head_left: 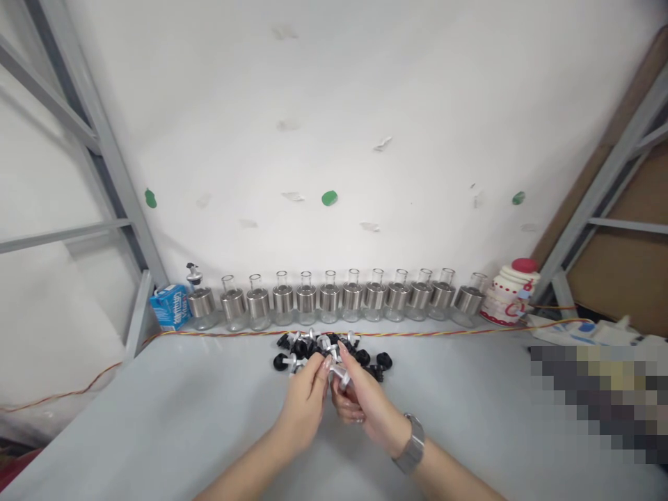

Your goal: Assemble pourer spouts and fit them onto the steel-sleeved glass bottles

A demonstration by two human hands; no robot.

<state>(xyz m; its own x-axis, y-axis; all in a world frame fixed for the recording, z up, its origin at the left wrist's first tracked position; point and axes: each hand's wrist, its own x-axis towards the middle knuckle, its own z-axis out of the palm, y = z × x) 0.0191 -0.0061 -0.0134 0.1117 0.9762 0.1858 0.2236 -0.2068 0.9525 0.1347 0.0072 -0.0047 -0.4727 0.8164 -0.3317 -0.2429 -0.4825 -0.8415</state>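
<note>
1. Silvery-white, a small spout piece is grasped in the right hand, between thumb and curled fingers, just on the near side of the heap of loose parts.
2. The left hand, also on the heap's near side, has its thumb and fingertips bent in at the piece's upper end; I cannot tell whether they grip it or merely touch it.
3. A grey watch circles the right wrist, nearer the wearer than the heap.
4. The heap itself mixes black caps with pale spouts, lying on a grey table.
5. Just beyond the heap runs a red-and-yellow twisted cord.
6. Past the cord, behind the heap, stand eleven open-necked glass bottles with metal sleeves.
7. Well left of the heap, a similar bottle carries a pourer, beside a blue carton.
8. Well right of the heap stands a white jar with a red lid.
</note>
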